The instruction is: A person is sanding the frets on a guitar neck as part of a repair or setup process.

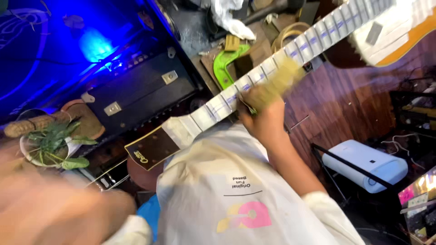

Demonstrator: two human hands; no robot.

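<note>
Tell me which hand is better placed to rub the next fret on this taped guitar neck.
Right. The right hand holds a yellowish pad on the taped guitar neck. The left hand is blurred and off the neck.

Cluttered wooden workbench (345, 97) under guitar (254, 81), green tool (227, 63).

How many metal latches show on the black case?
2: one latch on the upper right of the black case, one latch lower left. Others may be hidden.

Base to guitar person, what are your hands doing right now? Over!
Right hand pressing a blurred yellowish pad on the white-taped guitar neck. Left hand raised, blurred, empty or not unclear. Nothing blocking the neck.
</note>
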